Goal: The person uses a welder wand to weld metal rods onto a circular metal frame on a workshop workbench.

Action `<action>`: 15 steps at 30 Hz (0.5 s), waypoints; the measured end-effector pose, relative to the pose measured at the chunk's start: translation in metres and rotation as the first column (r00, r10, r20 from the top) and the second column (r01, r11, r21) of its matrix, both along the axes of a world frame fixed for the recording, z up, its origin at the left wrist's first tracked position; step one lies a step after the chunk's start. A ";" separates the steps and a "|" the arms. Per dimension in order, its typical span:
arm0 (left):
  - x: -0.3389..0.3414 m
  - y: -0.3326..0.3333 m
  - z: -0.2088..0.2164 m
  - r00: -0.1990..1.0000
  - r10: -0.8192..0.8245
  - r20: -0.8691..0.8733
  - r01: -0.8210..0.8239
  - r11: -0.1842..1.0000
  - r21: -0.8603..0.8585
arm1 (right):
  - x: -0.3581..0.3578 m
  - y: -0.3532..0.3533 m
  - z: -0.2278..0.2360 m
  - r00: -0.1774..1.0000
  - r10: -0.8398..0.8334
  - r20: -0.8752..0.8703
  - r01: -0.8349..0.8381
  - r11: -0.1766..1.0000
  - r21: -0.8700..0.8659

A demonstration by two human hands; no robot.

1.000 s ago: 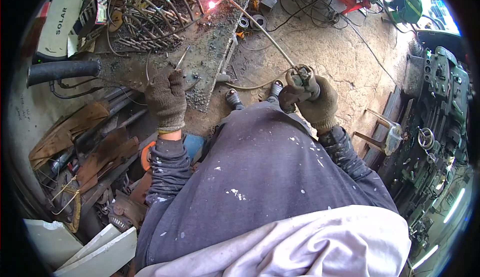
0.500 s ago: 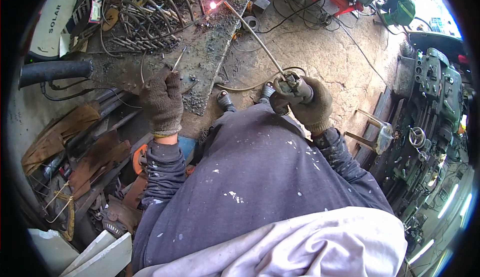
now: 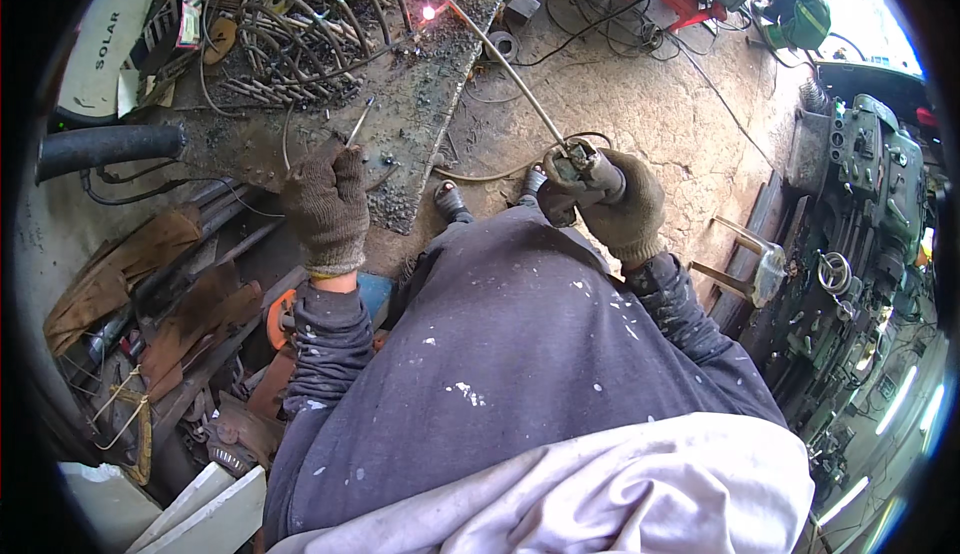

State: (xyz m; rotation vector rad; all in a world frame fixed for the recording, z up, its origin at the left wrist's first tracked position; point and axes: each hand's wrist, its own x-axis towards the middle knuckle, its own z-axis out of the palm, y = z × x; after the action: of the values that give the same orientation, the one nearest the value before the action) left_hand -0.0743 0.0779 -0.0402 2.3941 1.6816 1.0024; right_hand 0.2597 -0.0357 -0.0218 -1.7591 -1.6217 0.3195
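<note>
In a brown knit glove, my right hand (image 3: 632, 212) grips a welding electrode holder (image 3: 592, 176). A long welding rod (image 3: 515, 76) runs from it up and left to a bright glowing spot (image 3: 429, 14) by the steel worktable's far right edge. That spot lies next to a frame of curved metal bars (image 3: 355, 4) on the table (image 3: 225, 144). My left hand (image 3: 325, 204), gloved too, is closed around a thin rod (image 3: 359, 122) whose pale end points up over the table's near part. The rod's lower end is hidden in the glove.
Scrap metal and brown sheets (image 3: 195, 319) lie at the left, near an orange tool (image 3: 279, 321). A small metal stool (image 3: 765, 272) and a green lathe-like machine (image 3: 890, 184) stand at the right. Cables (image 3: 570, 24) and a red stand (image 3: 690, 14) are on the floor ahead.
The glowing spot at the rod's end has shifted very slightly to the right. Both hands keep their grips and have hardly moved.
</note>
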 end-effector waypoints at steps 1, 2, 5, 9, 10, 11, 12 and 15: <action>0.004 -0.004 0.001 0.981 0.028 0.194 -0.003 0.992 -0.127 | 0.001 -0.001 -0.001 0.998 0.035 -0.058 -0.034 0.999 0.030; 0.002 -0.004 0.006 0.993 0.016 0.118 0.006 0.984 -0.177 | 0.001 -0.002 -0.001 0.991 0.068 -0.113 -0.061 0.996 0.063; 0.003 -0.003 0.006 0.997 -0.011 0.075 0.021 0.990 -0.141 | 0.001 0.002 0.001 0.994 0.041 -0.103 -0.040 0.999 0.010; 0.001 -0.005 0.003 0.997 0.005 0.083 0.004 0.995 -0.100 | 0.007 0.004 -0.003 0.992 0.123 0.026 -0.124 0.990 0.061; 0.000 -0.006 0.001 0.992 0.035 0.125 -0.014 0.986 -0.163 | 0.008 0.004 -0.003 0.981 0.162 0.105 -0.170 0.983 0.066; -0.001 -0.005 0.001 0.999 0.020 0.029 -0.019 0.999 -0.045 | 0.006 0.001 -0.005 0.996 0.092 -0.010 -0.091 0.994 0.052; -0.002 -0.003 0.001 0.997 0.017 -0.069 -0.012 0.997 0.074 | 0.004 -0.003 -0.006 0.992 0.017 -0.124 -0.014 0.999 0.030; 0.000 0.004 -0.004 0.998 -0.035 0.046 0.033 0.998 0.046 | 0.003 -0.003 0.002 0.994 -0.087 -0.064 0.081 0.993 -0.086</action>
State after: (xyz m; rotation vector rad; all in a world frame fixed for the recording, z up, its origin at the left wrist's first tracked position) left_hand -0.0738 0.0814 -0.0439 2.3981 1.6139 1.0944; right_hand 0.2626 -0.0388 -0.0194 -1.8533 -1.5011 0.4080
